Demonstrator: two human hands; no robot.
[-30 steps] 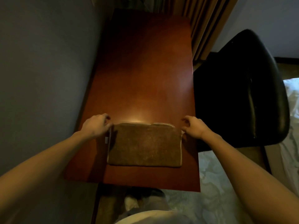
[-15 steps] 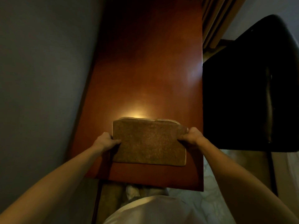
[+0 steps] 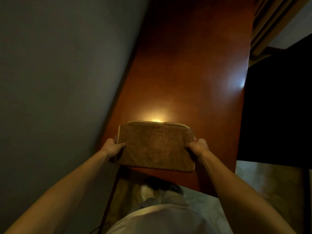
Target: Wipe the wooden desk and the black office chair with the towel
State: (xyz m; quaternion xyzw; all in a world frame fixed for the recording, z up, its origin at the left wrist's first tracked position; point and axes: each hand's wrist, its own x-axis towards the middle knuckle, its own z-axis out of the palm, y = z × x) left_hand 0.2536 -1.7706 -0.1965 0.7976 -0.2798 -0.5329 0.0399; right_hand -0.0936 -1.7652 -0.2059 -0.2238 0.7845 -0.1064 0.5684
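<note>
Towel (image 3: 155, 146) drawn nearer | long axis across desk (image 3: 185, 73) | fingers (image 3: 121, 144) clamp both ends

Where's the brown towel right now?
In the head view, the brown towel is at the near end of the wooden desk, gripped between left hand and right hand, left of the black office chair.

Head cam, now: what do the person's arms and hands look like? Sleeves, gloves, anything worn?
Two bare hands, left hand and right hand, no gloves. The left forearm and right forearm are uncovered to the frame edge: no sleeves in view. No watch, ring or band shows, though the light is dim. Pale top at frame bottom.
</note>
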